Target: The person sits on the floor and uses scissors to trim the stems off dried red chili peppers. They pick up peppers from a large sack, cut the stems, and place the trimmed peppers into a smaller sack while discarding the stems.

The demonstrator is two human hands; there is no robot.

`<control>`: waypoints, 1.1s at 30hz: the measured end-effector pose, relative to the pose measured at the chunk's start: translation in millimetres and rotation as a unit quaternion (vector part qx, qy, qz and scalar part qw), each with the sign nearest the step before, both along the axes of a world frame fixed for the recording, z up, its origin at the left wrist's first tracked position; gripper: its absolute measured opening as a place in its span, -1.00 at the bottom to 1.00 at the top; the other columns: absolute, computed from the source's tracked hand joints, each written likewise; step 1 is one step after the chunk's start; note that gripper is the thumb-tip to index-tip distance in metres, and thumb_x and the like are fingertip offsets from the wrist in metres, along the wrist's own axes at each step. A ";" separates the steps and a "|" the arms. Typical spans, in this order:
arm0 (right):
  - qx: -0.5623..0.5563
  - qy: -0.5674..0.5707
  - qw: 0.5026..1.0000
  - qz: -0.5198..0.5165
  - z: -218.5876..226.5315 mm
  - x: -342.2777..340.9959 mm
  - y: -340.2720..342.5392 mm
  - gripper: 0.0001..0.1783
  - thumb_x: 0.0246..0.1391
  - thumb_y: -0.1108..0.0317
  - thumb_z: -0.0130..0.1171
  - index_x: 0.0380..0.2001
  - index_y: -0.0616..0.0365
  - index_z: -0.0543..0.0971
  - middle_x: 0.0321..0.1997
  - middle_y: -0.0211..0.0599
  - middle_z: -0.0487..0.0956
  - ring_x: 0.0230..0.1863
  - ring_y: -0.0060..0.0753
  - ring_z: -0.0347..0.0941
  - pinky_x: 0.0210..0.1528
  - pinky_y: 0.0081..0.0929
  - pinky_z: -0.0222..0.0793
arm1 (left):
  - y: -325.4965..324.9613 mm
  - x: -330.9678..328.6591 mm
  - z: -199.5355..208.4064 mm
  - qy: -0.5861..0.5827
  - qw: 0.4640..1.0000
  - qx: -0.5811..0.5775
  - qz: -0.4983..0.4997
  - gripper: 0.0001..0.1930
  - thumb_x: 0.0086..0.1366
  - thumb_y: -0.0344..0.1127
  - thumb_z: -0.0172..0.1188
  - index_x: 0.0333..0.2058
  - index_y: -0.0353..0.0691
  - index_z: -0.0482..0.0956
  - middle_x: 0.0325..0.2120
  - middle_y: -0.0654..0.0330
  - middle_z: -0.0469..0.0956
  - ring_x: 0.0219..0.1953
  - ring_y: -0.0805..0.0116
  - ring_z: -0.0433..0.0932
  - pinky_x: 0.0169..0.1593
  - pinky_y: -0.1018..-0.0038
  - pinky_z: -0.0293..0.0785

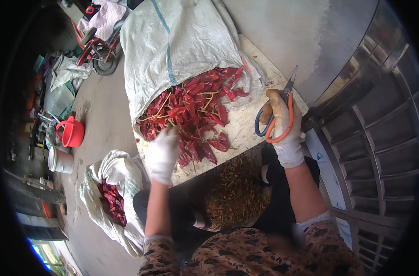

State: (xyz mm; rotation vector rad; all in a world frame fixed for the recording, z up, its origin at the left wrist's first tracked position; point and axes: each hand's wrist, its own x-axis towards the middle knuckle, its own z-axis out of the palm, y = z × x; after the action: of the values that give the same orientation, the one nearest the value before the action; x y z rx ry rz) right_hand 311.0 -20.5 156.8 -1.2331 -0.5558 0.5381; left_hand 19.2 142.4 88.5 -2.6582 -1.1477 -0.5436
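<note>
Right hand [280, 112] holds scissors [288, 88] — left hand [164, 151] near peppers [191, 108].

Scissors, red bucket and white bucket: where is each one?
Scissors [290, 84], head view, on the blades.
Red bucket [73, 134], head view, on its body.
White bucket [63, 162], head view, on its body.

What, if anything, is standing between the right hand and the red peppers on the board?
Nothing visible does: between the right hand, which holds scissors, and the red peppers, bare board shows. The white sack lies mostly farther forward.
</note>
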 end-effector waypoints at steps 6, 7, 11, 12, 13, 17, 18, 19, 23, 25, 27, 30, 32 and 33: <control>0.063 0.142 0.987 -0.036 -4.6 27.9 0.4 -0.66 0.29 0.18 0.32 -0.11 0.28 0.62 -0.55 -0.40 0.48 -0.58 -0.55 0.41 -0.53 -0.54 0.32 | 45.0 227.7 -59.8 0.166 0.981 -0.085 -0.054 -0.55 0.40 -0.38 0.08 0.25 0.07 0.48 0.31 0.15 0.47 -0.02 0.12 0.73 -0.03 0.10 0.66; 0.074 0.168 0.982 -0.045 -4.0 30.8 0.2 -0.67 0.27 0.19 0.34 -0.12 0.27 0.62 -0.55 -0.41 0.49 -0.59 -0.55 0.41 -0.53 -0.53 0.34 | 56.4 246.6 -69.6 0.203 0.974 -0.085 -0.056 -0.56 0.46 -0.31 0.02 0.29 0.09 0.45 0.35 0.12 0.44 -0.01 0.07 0.73 -0.05 0.09 0.66; 0.040 0.126 0.989 -0.059 -1.5 37.9 -4.7 -0.71 0.31 0.20 0.31 -0.16 0.24 0.60 -0.53 -0.41 0.55 -0.58 -0.58 0.46 -0.50 -0.58 0.40 | 73.7 266.2 -92.9 0.206 0.964 -0.161 0.035 -0.74 0.46 -0.20 0.05 0.04 0.01 0.59 0.16 -0.03 0.57 -0.10 0.02 0.75 -0.12 0.03 0.68; 0.033 0.110 0.993 -0.040 -1.6 38.9 -4.8 -0.71 0.31 0.22 0.30 -0.12 0.24 0.60 -0.53 -0.40 0.55 -0.58 -0.59 0.47 -0.49 -0.59 0.42 | 71.2 260.4 -93.3 0.162 0.977 -0.135 0.011 -0.76 0.44 -0.21 0.09 0.02 -0.01 0.59 0.13 -0.04 0.59 -0.11 0.00 0.74 -0.12 0.04 0.67; -0.012 0.059 0.998 -0.029 -2.3 39.4 -5.8 -0.72 0.29 0.25 0.31 -0.08 0.23 0.60 -0.53 -0.38 0.56 -0.59 -0.62 0.46 -0.49 -0.60 0.40 | 64.8 249.0 -91.7 0.120 0.985 -0.127 -0.012 -0.77 0.42 -0.22 0.13 0.00 -0.03 0.60 0.09 -0.04 0.60 -0.11 -0.02 0.74 -0.11 0.06 0.67; -0.118 -0.332 0.932 -0.084 -9.1 34.1 -5.7 -0.71 0.22 0.32 0.31 -0.04 0.17 0.63 -0.25 -0.18 0.66 -0.40 -0.28 0.62 -0.30 -0.32 0.50 | 32.5 209.4 -64.9 -0.271 0.925 -0.247 -0.103 -0.69 0.33 -0.32 0.35 0.01 -0.26 0.67 -0.11 -0.02 0.65 -0.21 0.07 0.70 -0.11 0.27 0.60; -0.177 -0.415 0.890 -0.069 -11.1 33.6 -8.4 -0.71 0.15 0.28 0.35 -0.09 0.13 0.63 -0.25 -0.16 0.67 -0.31 -0.13 0.64 -0.21 -0.23 0.53 | 20.3 203.1 -58.1 -0.351 0.877 -0.318 -0.074 -0.76 0.35 -0.36 0.34 -0.06 -0.34 0.69 -0.24 0.04 0.66 -0.29 0.21 0.65 -0.14 0.37 0.56; -0.256 -0.484 0.835 -0.052 -13.4 31.3 -8.1 -0.70 0.08 0.23 0.40 -0.14 0.08 0.64 -0.26 -0.15 0.68 -0.22 0.01 0.66 -0.13 -0.14 0.56 | 13.9 198.2 -48.4 -0.382 0.853 -0.347 -0.078 -0.81 0.42 -0.48 0.28 -0.03 -0.36 0.65 -0.32 0.32 0.64 -0.41 0.60 0.44 -0.32 0.60 0.39; -0.336 -0.572 0.748 0.037 -22.2 16.1 -13.5 -0.79 0.10 0.17 0.32 -0.23 -0.03 0.70 -0.27 -0.21 0.69 -0.18 -0.12 0.67 -0.12 -0.13 0.55 | -24.0 174.6 -16.9 -0.527 0.694 -0.483 -0.087 -0.88 0.45 -0.56 0.16 -0.12 -0.36 0.64 -0.40 0.39 0.56 -0.42 0.64 0.41 -0.34 0.62 0.35; -0.324 -0.598 0.733 0.010 -27.0 9.4 -12.8 -0.82 0.13 0.13 0.29 -0.31 -0.07 0.71 -0.29 -0.24 0.69 -0.16 -0.19 0.68 -0.21 -0.14 0.56 | -34.5 163.9 -2.4 -0.488 0.712 -0.501 -0.064 -0.91 0.42 -0.54 0.19 -0.18 -0.37 0.66 -0.40 0.37 0.60 -0.38 0.64 0.45 -0.29 0.62 0.43; -0.317 -0.623 0.716 -0.005 -31.8 3.8 -10.8 -0.83 0.13 0.14 0.28 -0.33 -0.06 0.71 -0.33 -0.25 0.69 -0.19 -0.17 0.69 -0.24 -0.14 0.56 | -42.6 156.3 7.9 -0.481 0.714 -0.503 -0.070 -0.91 0.40 -0.55 0.19 -0.21 -0.38 0.66 -0.45 0.37 0.58 -0.44 0.65 0.42 -0.35 0.62 0.39; -0.288 -0.606 0.741 0.019 -36.9 -4.0 -8.9 -0.88 0.12 0.21 0.28 -0.35 -0.06 0.71 -0.40 -0.28 0.69 -0.31 -0.14 0.69 -0.24 -0.16 0.58 | -44.5 145.5 18.7 -0.443 0.745 -0.496 -0.056 -0.91 0.39 -0.55 0.21 -0.19 -0.39 0.66 -0.46 0.36 0.59 -0.49 0.64 0.42 -0.39 0.60 0.40; -0.264 -0.550 0.790 0.063 -36.9 -8.5 -8.2 -0.88 0.12 0.22 0.29 -0.33 -0.05 0.71 -0.45 -0.27 0.68 -0.39 -0.10 0.68 -0.32 -0.19 0.55 | -44.5 139.5 20.6 -0.461 0.731 -0.501 -0.042 -0.89 0.39 -0.55 0.21 -0.16 -0.40 0.65 -0.44 0.34 0.59 -0.48 0.63 0.42 -0.37 0.60 0.40; -0.256 -0.526 0.807 0.084 -35.6 -9.9 -8.1 -0.88 0.12 0.23 0.30 -0.32 -0.04 0.71 -0.47 -0.27 0.68 -0.42 -0.08 0.67 -0.35 -0.20 0.54 | -45.2 137.3 19.7 -0.463 0.725 -0.509 -0.040 -0.88 0.39 -0.54 0.21 -0.14 -0.40 0.64 -0.44 0.34 0.59 -0.47 0.63 0.42 -0.36 0.60 0.40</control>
State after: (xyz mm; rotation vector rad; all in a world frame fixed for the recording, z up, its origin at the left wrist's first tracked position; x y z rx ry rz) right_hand 301.1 -28.6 121.1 -1.9972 -1.5419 0.0800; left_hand 156.5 97.2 108.3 -3.3587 -2.0403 -1.8918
